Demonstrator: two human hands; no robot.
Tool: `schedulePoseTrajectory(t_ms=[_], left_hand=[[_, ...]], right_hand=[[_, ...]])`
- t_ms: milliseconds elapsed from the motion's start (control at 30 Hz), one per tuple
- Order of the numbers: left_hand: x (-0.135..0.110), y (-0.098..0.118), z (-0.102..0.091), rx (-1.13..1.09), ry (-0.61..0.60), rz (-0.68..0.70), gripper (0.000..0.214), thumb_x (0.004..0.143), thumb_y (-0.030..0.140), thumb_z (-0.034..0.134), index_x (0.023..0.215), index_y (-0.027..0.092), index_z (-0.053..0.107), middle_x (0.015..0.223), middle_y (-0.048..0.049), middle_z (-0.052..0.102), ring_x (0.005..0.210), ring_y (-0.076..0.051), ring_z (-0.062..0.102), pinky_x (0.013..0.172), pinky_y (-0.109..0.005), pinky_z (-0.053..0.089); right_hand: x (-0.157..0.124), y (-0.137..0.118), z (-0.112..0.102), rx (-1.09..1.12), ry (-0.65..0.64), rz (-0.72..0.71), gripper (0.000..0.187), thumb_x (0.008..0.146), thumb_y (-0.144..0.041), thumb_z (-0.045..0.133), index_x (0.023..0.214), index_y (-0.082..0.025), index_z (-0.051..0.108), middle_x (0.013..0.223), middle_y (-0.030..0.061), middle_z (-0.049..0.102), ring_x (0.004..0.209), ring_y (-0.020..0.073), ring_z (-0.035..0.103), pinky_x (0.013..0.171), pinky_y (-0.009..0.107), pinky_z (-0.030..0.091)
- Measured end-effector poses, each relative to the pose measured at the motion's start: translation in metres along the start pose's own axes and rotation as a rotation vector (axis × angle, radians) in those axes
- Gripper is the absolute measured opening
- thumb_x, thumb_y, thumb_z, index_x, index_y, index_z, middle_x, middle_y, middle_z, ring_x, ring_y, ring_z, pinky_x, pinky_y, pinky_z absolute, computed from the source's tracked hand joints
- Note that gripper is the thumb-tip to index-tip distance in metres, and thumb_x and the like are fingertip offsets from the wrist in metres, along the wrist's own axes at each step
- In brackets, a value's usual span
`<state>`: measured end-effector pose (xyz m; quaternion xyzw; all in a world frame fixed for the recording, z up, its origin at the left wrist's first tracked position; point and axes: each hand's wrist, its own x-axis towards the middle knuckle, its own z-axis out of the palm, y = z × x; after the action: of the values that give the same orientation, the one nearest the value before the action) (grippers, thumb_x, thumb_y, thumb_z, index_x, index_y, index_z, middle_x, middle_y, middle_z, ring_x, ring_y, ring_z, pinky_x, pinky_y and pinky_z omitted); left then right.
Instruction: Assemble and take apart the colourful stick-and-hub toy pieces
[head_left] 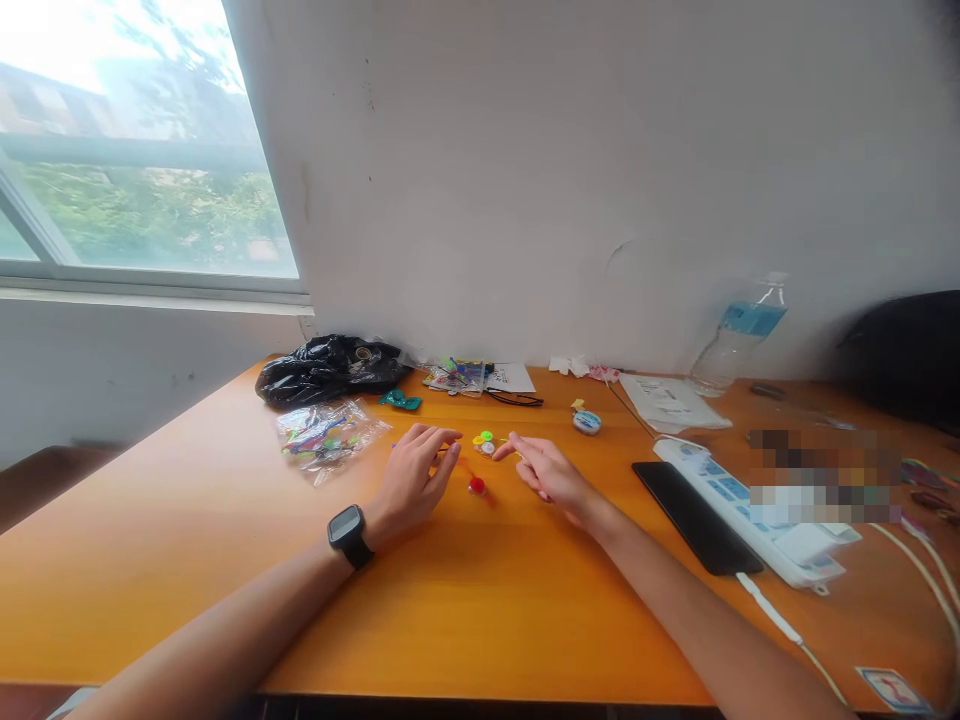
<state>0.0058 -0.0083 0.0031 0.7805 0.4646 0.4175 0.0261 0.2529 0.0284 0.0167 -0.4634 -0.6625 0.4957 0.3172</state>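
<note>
My left hand (416, 475), with a black watch (346, 530) on its wrist, rests low over the table left of some small colourful pieces. Its fingers are stretched out and its thumb is apart; no held thing shows. From the other side, my right hand (551, 475) points its index finger at the pieces, the other fingers partly curled. A thin yellow bit shows by its fingertips, too small to make out. Between the hands lie a red round piece (476, 486), a bright green piece (486, 436) and a whitish disc (488, 449).
Left of the hands lies a clear bag of colourful parts (330, 440), with a black plastic bag (330, 368) behind. On the right are a phone (694, 515), a white power strip (739, 500) with cables, a round container (586, 422) and a plastic bottle (724, 350).
</note>
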Motion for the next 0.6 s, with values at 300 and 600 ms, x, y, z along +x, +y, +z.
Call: schedulePoseTrajectory(t_ms=[300,600], left_hand=[[0.001,0.003,-0.001,-0.029,-0.059,0.043,0.023,0.110,0.033,0.045,0.114,0.024,0.066,0.107,-0.0061,0.073,0.103,-0.025,0.061,0.084,-0.038,0.052],[0.001,0.005,-0.001,-0.026,-0.083,0.059,0.024,0.110,0.032,0.045,0.114,0.024,0.067,0.106,-0.0059,0.073,0.102,-0.025,0.061,0.087,-0.039,0.051]], right_hand=[[0.020,0.015,-0.047,-0.198,0.286,-0.151,0.048,0.087,-0.067,0.063,0.088,-0.020,0.069,0.052,-0.0035,0.050,0.048,0.0141,0.047,0.051,0.027,0.038],[0.021,0.039,-0.060,-0.639,-0.026,-0.050,0.030,0.079,-0.048,0.075,0.077,-0.018,0.072,0.074,0.0051,0.073,0.064,0.0165,0.061,0.054,0.026,0.034]])
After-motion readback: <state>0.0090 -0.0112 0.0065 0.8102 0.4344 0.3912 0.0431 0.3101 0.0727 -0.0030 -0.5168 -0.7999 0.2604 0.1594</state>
